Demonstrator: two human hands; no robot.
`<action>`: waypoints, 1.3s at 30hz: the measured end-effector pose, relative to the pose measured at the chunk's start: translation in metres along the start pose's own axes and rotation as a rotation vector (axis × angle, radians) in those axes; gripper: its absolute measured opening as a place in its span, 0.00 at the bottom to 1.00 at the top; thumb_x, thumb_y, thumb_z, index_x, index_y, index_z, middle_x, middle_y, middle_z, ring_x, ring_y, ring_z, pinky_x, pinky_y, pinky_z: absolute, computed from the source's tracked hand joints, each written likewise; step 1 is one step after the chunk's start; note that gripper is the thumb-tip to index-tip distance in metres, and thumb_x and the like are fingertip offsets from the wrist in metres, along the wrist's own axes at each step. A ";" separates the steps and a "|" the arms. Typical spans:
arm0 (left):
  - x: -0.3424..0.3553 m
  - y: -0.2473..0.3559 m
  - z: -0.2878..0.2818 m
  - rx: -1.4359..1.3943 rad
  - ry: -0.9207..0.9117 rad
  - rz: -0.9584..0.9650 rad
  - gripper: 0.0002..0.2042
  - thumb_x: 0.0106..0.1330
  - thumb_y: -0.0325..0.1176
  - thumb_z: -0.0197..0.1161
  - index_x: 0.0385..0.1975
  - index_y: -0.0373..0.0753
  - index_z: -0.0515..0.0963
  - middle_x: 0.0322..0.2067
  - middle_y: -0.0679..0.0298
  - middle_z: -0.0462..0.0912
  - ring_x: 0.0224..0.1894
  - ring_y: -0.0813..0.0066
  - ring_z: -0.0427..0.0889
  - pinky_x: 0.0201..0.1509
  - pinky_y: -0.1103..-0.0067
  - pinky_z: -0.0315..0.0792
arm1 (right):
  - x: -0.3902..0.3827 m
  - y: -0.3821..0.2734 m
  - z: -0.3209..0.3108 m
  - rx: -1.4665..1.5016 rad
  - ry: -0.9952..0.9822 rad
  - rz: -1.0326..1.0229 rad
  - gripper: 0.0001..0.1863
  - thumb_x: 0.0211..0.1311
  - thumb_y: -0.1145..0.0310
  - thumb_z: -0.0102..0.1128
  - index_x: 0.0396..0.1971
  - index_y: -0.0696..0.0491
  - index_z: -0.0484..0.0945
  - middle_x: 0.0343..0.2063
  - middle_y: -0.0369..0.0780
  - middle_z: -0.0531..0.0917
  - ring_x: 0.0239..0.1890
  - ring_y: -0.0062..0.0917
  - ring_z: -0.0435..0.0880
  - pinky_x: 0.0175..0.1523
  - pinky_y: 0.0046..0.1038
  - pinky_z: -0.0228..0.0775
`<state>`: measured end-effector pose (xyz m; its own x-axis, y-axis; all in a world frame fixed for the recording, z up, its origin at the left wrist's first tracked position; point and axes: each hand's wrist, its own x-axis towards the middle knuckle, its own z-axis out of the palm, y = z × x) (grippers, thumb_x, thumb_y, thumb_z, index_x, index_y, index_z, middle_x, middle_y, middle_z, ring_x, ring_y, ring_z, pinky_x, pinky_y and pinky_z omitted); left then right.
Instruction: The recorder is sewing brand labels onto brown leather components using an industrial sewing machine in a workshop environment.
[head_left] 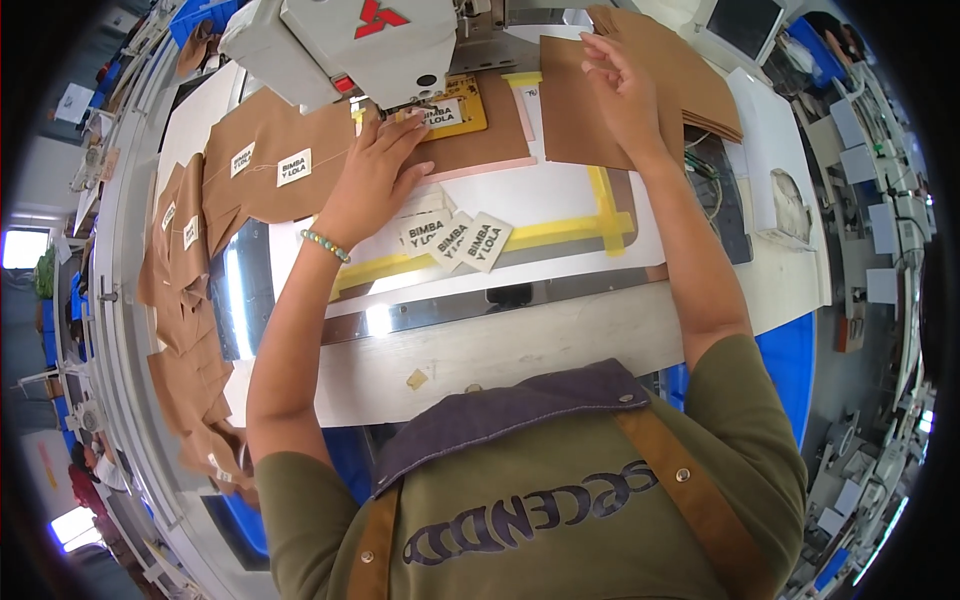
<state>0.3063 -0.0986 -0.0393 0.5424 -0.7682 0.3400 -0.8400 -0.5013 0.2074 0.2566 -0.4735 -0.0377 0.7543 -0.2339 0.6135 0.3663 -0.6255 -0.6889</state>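
My left hand (378, 172), with a beaded bracelet at the wrist, lies with fingers stretched out beside the needle area of a white sewing machine (320, 45). Its fingertips are at the edge of a yellow clamp plate (472, 105) that surrounds a white printed label (445, 117) on a brown panel (490, 150). My right hand (628, 105) is over a separate brown panel (575, 115) at the right, fingers apart and nothing visible in them. Several loose white labels (487, 242) overlap on the white work sheet in front of my left hand.
Brown pieces with labels attached (270, 150) trail off the table's left side, joined by thread. A stack of brown panels (700, 95) lies at the back right, near a small screen (745, 28). Yellow tape (614, 222) borders the white sheet; a metal strip (420, 315) runs in front.
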 end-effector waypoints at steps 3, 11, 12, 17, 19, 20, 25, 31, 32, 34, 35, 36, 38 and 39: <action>0.000 0.001 -0.003 0.007 -0.051 -0.051 0.23 0.78 0.36 0.65 0.69 0.37 0.79 0.75 0.60 0.76 0.76 0.46 0.66 0.83 0.59 0.61 | -0.003 0.003 0.002 0.049 0.005 0.030 0.20 0.74 0.76 0.64 0.63 0.52 0.85 0.59 0.40 0.87 0.61 0.27 0.86 0.61 0.27 0.83; 0.001 0.006 -0.001 -0.023 -0.052 -0.087 0.20 0.78 0.38 0.65 0.67 0.41 0.83 0.74 0.64 0.77 0.78 0.50 0.67 0.83 0.58 0.61 | -0.002 0.004 0.004 0.087 -0.008 0.071 0.19 0.74 0.76 0.65 0.63 0.53 0.85 0.60 0.39 0.86 0.62 0.24 0.85 0.60 0.26 0.83; 0.001 0.006 -0.001 -0.023 -0.050 -0.090 0.20 0.78 0.38 0.65 0.67 0.41 0.83 0.74 0.64 0.77 0.78 0.50 0.67 0.83 0.58 0.61 | -0.003 0.006 0.004 0.096 -0.010 0.060 0.19 0.75 0.76 0.65 0.62 0.53 0.85 0.60 0.39 0.86 0.62 0.24 0.85 0.60 0.25 0.83; 0.002 0.006 -0.002 -0.065 -0.056 -0.094 0.20 0.79 0.39 0.65 0.67 0.42 0.83 0.74 0.64 0.77 0.80 0.51 0.66 0.84 0.58 0.62 | -0.003 0.008 0.003 0.043 -0.022 0.022 0.16 0.76 0.74 0.64 0.60 0.53 0.87 0.62 0.38 0.86 0.60 0.23 0.86 0.57 0.24 0.83; 0.002 0.006 -0.001 -0.051 -0.057 -0.095 0.20 0.78 0.38 0.66 0.66 0.42 0.83 0.73 0.63 0.77 0.80 0.51 0.66 0.83 0.58 0.62 | -0.003 0.006 0.003 0.045 -0.024 0.047 0.15 0.76 0.73 0.63 0.58 0.53 0.88 0.63 0.37 0.86 0.57 0.22 0.87 0.56 0.23 0.83; 0.002 0.006 -0.001 -0.037 -0.059 -0.096 0.20 0.78 0.38 0.66 0.66 0.42 0.83 0.73 0.63 0.78 0.80 0.51 0.66 0.83 0.58 0.63 | -0.003 0.006 0.003 0.045 -0.024 0.046 0.15 0.76 0.73 0.63 0.58 0.53 0.88 0.63 0.37 0.86 0.57 0.22 0.87 0.56 0.23 0.83; 0.002 0.005 -0.001 -0.051 -0.058 -0.085 0.20 0.77 0.37 0.67 0.66 0.41 0.83 0.73 0.61 0.78 0.80 0.51 0.67 0.83 0.59 0.64 | -0.004 0.004 0.002 0.060 -0.047 0.085 0.13 0.76 0.73 0.64 0.55 0.52 0.90 0.62 0.35 0.86 0.51 0.20 0.88 0.54 0.22 0.83; 0.006 0.003 -0.003 -0.065 -0.064 -0.064 0.21 0.76 0.36 0.68 0.67 0.39 0.82 0.73 0.59 0.78 0.78 0.50 0.69 0.82 0.60 0.66 | -0.005 0.008 0.003 0.035 -0.055 0.068 0.11 0.75 0.73 0.64 0.51 0.52 0.91 0.61 0.36 0.87 0.49 0.21 0.89 0.53 0.24 0.82; 0.007 0.002 -0.003 -0.067 -0.063 -0.059 0.22 0.76 0.36 0.68 0.68 0.38 0.81 0.73 0.59 0.77 0.77 0.50 0.70 0.81 0.61 0.66 | -0.006 0.007 0.004 0.034 -0.053 0.068 0.11 0.75 0.73 0.64 0.51 0.52 0.91 0.61 0.36 0.87 0.49 0.21 0.89 0.53 0.24 0.82; 0.009 -0.002 0.000 -0.072 -0.062 -0.073 0.23 0.76 0.36 0.68 0.68 0.38 0.81 0.73 0.57 0.77 0.76 0.49 0.71 0.80 0.61 0.67 | -0.007 0.003 0.004 -0.040 -0.071 0.073 0.11 0.75 0.73 0.64 0.51 0.53 0.91 0.60 0.38 0.88 0.50 0.24 0.89 0.54 0.26 0.83; 0.009 -0.005 0.001 -0.077 -0.062 -0.087 0.24 0.76 0.37 0.68 0.69 0.37 0.80 0.73 0.56 0.77 0.75 0.49 0.71 0.80 0.61 0.67 | -0.007 0.001 0.004 -0.040 -0.071 0.072 0.11 0.75 0.73 0.64 0.51 0.53 0.91 0.60 0.38 0.88 0.50 0.24 0.89 0.54 0.26 0.83; 0.010 -0.006 0.001 -0.077 -0.062 -0.085 0.24 0.76 0.37 0.68 0.69 0.37 0.80 0.73 0.56 0.77 0.75 0.49 0.71 0.80 0.61 0.67 | -0.007 -0.001 0.004 -0.049 -0.089 0.051 0.11 0.75 0.73 0.64 0.51 0.53 0.91 0.59 0.38 0.89 0.50 0.26 0.90 0.54 0.27 0.83; 0.012 -0.010 0.002 -0.079 -0.025 -0.082 0.25 0.75 0.39 0.68 0.68 0.37 0.80 0.71 0.57 0.79 0.70 0.50 0.74 0.77 0.60 0.70 | -0.007 -0.005 0.005 -0.057 -0.105 0.029 0.10 0.75 0.73 0.64 0.51 0.53 0.90 0.58 0.39 0.89 0.50 0.28 0.90 0.55 0.28 0.83; 0.012 -0.010 0.001 -0.079 -0.027 -0.078 0.25 0.75 0.39 0.68 0.68 0.37 0.80 0.71 0.57 0.79 0.70 0.50 0.74 0.77 0.60 0.70 | -0.008 -0.007 0.006 -0.057 -0.125 -0.005 0.10 0.75 0.72 0.64 0.50 0.54 0.90 0.58 0.39 0.89 0.51 0.31 0.90 0.55 0.29 0.83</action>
<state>0.3214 -0.1030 -0.0386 0.6051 -0.7394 0.2952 -0.7931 -0.5275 0.3044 0.2510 -0.4630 -0.0399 0.8159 -0.1384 0.5614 0.3415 -0.6682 -0.6610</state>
